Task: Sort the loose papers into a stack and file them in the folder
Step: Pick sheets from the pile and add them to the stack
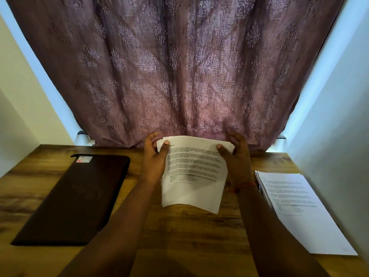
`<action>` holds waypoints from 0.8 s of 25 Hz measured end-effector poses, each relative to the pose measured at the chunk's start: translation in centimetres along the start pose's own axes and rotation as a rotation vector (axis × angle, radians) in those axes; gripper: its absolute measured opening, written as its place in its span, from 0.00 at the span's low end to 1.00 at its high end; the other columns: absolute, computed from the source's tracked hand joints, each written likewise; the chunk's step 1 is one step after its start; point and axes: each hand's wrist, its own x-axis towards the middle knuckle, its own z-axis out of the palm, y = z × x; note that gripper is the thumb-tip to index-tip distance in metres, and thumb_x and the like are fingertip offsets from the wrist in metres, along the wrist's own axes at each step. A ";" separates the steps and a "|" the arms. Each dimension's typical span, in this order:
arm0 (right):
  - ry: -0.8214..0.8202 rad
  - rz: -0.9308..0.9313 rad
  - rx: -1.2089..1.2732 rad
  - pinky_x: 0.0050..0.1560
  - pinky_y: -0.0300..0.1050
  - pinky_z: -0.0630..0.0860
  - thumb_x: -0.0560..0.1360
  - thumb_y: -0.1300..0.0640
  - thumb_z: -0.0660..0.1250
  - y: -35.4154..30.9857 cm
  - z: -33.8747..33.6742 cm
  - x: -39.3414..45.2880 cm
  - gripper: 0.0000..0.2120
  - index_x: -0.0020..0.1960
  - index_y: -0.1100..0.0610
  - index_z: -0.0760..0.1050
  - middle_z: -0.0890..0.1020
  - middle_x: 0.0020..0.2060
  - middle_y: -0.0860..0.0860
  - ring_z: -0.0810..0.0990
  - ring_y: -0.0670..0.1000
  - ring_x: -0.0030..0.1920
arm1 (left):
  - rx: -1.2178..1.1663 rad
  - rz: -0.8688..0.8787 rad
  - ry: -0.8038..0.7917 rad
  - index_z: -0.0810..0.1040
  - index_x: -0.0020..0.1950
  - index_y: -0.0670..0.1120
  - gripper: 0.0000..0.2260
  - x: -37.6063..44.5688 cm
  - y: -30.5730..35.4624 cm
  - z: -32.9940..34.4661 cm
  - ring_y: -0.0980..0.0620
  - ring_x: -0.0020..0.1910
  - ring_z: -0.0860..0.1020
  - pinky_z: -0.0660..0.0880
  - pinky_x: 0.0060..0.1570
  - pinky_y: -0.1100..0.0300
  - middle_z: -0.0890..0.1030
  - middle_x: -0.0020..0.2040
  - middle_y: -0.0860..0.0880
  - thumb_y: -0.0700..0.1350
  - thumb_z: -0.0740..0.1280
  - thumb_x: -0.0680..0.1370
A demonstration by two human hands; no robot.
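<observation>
- Papers: a thin sheaf of white printed sheets (194, 172), held up over the middle of the brown wood-grain bench (179, 232), lower edge hanging just above the wood or perhaps touching it; cannot tell which.
- Gripped at both upper corners: left hand (154, 158) with thumb across the front face and fingers curled behind; right hand (236, 158) likewise, thumb on the printed side, fingers wrapped round the far edge.
- Neither hand wide; both closed narrowly on the sheaf, nothing else in them.
- Likely step in hand: squaring the sheets into an even stack.
- To do it well: loosen the pinch slightly, tap the lower edge on the bench so stray sheets drop level, then turn and tap a long edge too; keep thumbs light, since a hard grip would crease the corners or lock in the offset visible at the top right.
- More white printed pages (293, 204) lying flat on the bench to the right of the held sheaf, well apart from it, probably yet to be merged.
- Dark brown closed folder (73, 198) flat on the bench to the left of the sheaf, not yet opened.
- Mauve patterned curtain (179, 66) hanging behind the sheaf.
</observation>
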 end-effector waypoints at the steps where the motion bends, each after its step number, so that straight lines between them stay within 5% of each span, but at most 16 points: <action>1: -0.027 0.071 0.022 0.46 0.48 0.83 0.75 0.60 0.72 0.3 -0.1 0.0 0.16 0.61 0.52 0.75 0.83 0.49 0.49 0.85 0.46 0.45 | 0.037 -0.024 -0.025 0.71 0.60 0.58 0.08 -0.1 -0.2 0.0 0.56 0.48 0.81 0.79 0.44 0.61 0.80 0.50 0.57 0.49 0.64 0.82; 3: -0.105 0.158 -0.032 0.52 0.58 0.82 0.75 0.55 0.72 1.5 0.0 0.0 0.09 0.55 0.50 0.80 0.85 0.48 0.52 0.85 0.52 0.49 | 0.088 -0.078 -0.083 0.74 0.62 0.54 0.10 -0.1 -0.6 0.1 0.54 0.48 0.82 0.78 0.44 0.61 0.83 0.48 0.55 0.54 0.60 0.83; 6: -0.095 0.136 -0.081 0.47 0.49 0.83 0.77 0.55 0.70 1.7 0.4 -0.4 0.04 0.51 0.49 0.80 0.86 0.44 0.48 0.85 0.53 0.48 | 0.073 -0.064 -0.089 0.73 0.67 0.54 0.12 0.1 -1.2 0.0 0.50 0.53 0.82 0.80 0.49 0.55 0.83 0.52 0.53 0.50 0.60 0.84; 10: -0.106 0.013 -0.088 0.41 0.42 0.82 0.77 0.60 0.69 0.3 0.0 0.5 0.11 0.59 0.53 0.78 0.84 0.47 0.49 0.85 0.50 0.46 | 0.017 -0.007 -0.104 0.74 0.64 0.60 0.16 0.5 -0.1 -0.2 0.57 0.47 0.82 0.82 0.44 0.58 0.82 0.53 0.57 0.40 0.62 0.83; 15: -0.183 -0.090 -0.197 0.40 0.39 0.81 0.76 0.61 0.69 -0.3 -0.4 1.3 0.05 0.51 0.54 0.80 0.84 0.44 0.47 0.84 0.44 0.43 | 0.088 0.038 -0.073 0.78 0.54 0.56 0.06 1.1 -0.3 -0.2 0.57 0.43 0.82 0.80 0.39 0.61 0.83 0.46 0.56 0.45 0.67 0.81; 20: -0.180 -0.096 -0.180 0.41 0.38 0.81 0.76 0.63 0.70 0.2 -0.8 1.6 0.08 0.55 0.57 0.79 0.83 0.46 0.46 0.84 0.44 0.44 | 0.114 0.076 -0.068 0.77 0.56 0.56 0.07 1.1 -0.4 -0.4 0.61 0.40 0.82 0.79 0.37 0.64 0.83 0.46 0.56 0.45 0.67 0.80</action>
